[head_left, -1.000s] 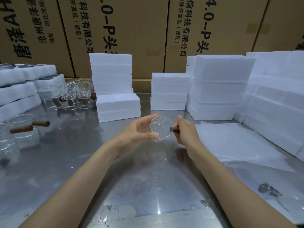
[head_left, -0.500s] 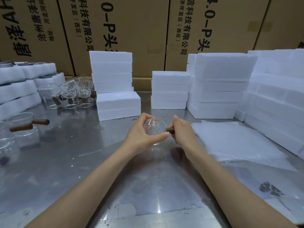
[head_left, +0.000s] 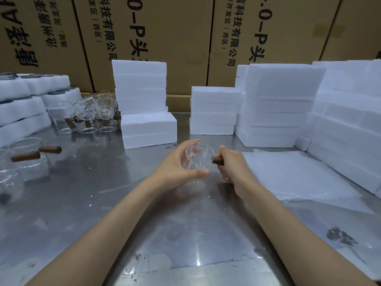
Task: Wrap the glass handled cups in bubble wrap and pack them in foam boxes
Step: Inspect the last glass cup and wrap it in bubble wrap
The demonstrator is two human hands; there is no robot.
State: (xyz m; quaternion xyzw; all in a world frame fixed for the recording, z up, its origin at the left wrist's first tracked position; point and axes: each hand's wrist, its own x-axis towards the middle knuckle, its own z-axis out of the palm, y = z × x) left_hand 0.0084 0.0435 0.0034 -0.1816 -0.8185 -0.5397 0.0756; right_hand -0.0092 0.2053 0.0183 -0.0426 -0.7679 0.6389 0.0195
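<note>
Since 1 s ago, L hand (head_left: pixel 175 164) closed in from an open cupped pose w/ fingers spread to curled round the glass cup (head_left: pixel 196 155), thumb under the bowl at 6 o'clock, fingertips over the rim at 12. Cup shifted slightly toward 9 o'clock and a bit nearer the body vs. before. R hand (head_left: pixel 231 164) same as before: clenched round the dark wooden handle (head_left: pixel 216 161), which sticks out at 3 o'clock of the bowl. Cup held in air above the metal table (head_left: pixel 185 223), roughly centre of view, no wrap on it yet.

Meaning, prob.: cup now secured two-handed, likely being checked or turned before wrapping; wrap step not started, pack step not started.

Edges and room:
- Bubble wrap sheets (head_left: pixel 299 178) flat at 3 o'clock of the hands, near, nothing between. Near edge of the stack runs along the R forearm; easy to snag.
- Foam box pair (head_left: pixel 149 130) at 11 o'clock, just beyond L hand; taller foam stack (head_left: pixel 140 87) behind it.
- Short foam stack (head_left: pixel 214 110) at 12–1 o'clock; big foam stacks (head_left: pixel 280 104) and (head_left: pixel 348 120) at 1–3 o'clock, walling off the right side.
- Unwrapped cups (head_left: pixel 92 114) clustered at 10 o'clock, more cups w/ wooden handles (head_left: pixel 26 155) at 9 o'clock, well apart from hands.
- Filled foam trays (head_left: pixel 22 104) far 9–10 o'clock.
- Cardboard cartons (head_left: pixel 165 38) along the back.
- Open table at 6 o'clock between the forearms: best spot to lay a sheet and roll.
</note>
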